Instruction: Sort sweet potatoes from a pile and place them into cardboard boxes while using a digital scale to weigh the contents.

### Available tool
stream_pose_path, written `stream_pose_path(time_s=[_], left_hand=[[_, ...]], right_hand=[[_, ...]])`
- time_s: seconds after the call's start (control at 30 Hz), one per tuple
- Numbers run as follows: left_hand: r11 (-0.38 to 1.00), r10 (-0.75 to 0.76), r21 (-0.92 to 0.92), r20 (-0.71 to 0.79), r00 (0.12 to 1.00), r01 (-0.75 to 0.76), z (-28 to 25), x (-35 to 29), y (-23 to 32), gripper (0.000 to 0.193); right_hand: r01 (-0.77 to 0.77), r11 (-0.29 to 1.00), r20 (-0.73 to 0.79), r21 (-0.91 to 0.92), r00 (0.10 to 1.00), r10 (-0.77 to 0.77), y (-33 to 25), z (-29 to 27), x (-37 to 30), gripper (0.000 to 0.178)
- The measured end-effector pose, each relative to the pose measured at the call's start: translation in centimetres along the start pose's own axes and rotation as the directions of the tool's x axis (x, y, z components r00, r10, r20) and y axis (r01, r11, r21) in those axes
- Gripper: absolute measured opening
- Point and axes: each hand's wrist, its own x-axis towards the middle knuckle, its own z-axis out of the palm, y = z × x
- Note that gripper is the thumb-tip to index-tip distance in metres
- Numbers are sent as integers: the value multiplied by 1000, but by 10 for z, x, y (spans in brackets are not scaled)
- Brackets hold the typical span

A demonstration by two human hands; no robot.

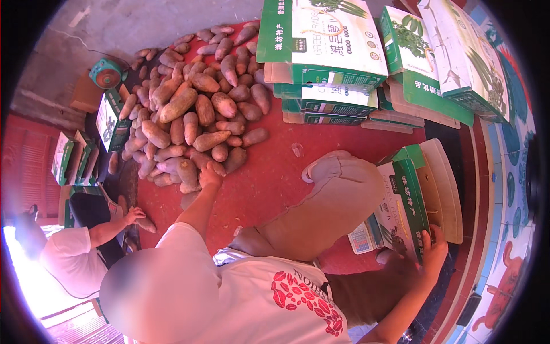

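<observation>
At the front edge of a large heap of brown sweet potatoes (177, 104), my left hand (211, 175) reaches in with its fingers apart, touching the sweet potatoes there. The hand partly covers those beneath it. On my right, my right hand (434, 250) grips the near edge of an open carton (409, 200), green and pale with brown cardboard flaps. The carton lies tilted beside my bent legs. Its inside is mostly out of sight.
Green and white cartons (338, 40) are stacked beyond my knees. At the left, a co-worker's hand (135, 215) touches a sweet potato (147, 224). A round turquoise device (107, 74) stands behind the heap. Red sheeting (275, 172) covers the floor.
</observation>
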Motion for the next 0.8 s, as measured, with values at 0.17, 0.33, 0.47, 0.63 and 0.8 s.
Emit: stream_pose_path(time_s=[0.17,0.33,0.47,0.63,0.8], left_hand=[[978,-20,197,-218,976,64,-18,22,-19,58],[978,-21,195,-253,967,72,-36,43,-56,66],[985,-46,160,-128,991,66,-30,65,-87,74],[959,-91,268,5,996,86,-53,46,-51,69],[931,-43,363,22,999,32,-31,53,-65,64]], right_hand=[[-28,1000,-33,6,999,28,12,-14,-2,24],[-153,979,-250,136,951,183,44,-15,-12,31],[-190,969,-313,158,921,231,53,-9,-14,31],[-158,986,-333,59,928,168,55,-3,-19,29],[-127,992,-364,18,923,125,47,3,-16,27]])
